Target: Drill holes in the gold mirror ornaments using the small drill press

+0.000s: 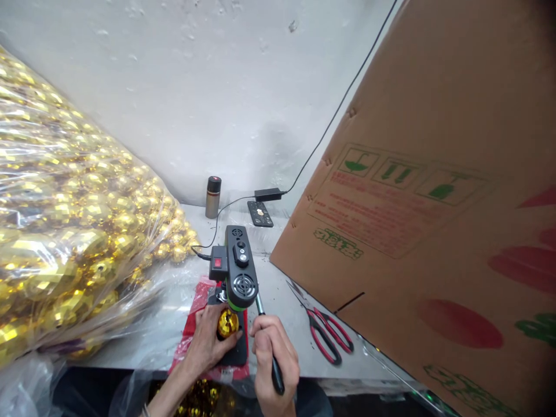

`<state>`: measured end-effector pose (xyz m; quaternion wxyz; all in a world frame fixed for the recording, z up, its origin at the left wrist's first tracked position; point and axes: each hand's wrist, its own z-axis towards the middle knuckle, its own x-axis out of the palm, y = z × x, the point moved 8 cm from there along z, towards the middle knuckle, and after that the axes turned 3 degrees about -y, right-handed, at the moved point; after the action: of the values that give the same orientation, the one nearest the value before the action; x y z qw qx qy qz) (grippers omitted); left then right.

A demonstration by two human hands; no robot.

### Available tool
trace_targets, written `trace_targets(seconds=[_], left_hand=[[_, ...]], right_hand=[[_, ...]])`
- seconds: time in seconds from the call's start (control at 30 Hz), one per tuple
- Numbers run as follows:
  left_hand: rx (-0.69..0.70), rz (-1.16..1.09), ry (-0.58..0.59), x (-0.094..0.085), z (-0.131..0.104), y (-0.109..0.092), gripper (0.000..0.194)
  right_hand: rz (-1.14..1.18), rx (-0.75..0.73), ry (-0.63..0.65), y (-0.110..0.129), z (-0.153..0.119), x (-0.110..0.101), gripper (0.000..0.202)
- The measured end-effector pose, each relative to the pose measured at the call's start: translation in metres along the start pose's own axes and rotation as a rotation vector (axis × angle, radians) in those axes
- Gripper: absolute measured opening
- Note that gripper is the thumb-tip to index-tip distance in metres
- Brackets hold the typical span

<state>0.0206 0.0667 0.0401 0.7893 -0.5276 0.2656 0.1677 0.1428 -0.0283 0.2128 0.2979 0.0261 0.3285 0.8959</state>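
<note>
A shiny gold faceted ball (228,324) sits under the head of a small black bench machine (241,269) with a red switch on its side box. My left hand (209,336) grips this ball, thumb on its near side and fingers behind it. To the right, my right hand (275,362) is closed round the black handle (277,376) of a metal lever that runs up to the machine. The machine's dark base rests on a red sheet (189,331). The contact between ball and machine head is hidden from above.
A big clear bag of gold balls (87,231) fills the left. Red-handled scissors (325,336) lie right of the machine, beside a large cardboard box (412,231). Behind stand a bottle (212,197), a dark flat card (260,214) and a power adapter (268,194) with cable.
</note>
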Motion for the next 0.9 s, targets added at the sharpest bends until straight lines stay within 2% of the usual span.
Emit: trace_targets(seconds=[0.2,0.37,0.6,0.9], left_hand=[[-0.037,0.006,0.051,0.002,0.0,-0.001,0.038],[-0.061,0.034,0.053,0.001,0.001,-0.001,0.036],[-0.079,0.012,0.076,0.003,0.0,0.0,0.036],[-0.076,-0.024,0.092,0.002,0.0,-0.001,0.035]], right_hand=[[-0.026,-0.021,-0.025,-0.001,-0.003,0.0,0.031],[-0.072,-0.032,-0.071,-0.015,-0.023,0.0,0.034],[-0.054,0.167,-0.127,-0.024,-0.038,0.003,0.034],[-0.063,0.145,-0.141,-0.02,-0.036,0.003,0.035]])
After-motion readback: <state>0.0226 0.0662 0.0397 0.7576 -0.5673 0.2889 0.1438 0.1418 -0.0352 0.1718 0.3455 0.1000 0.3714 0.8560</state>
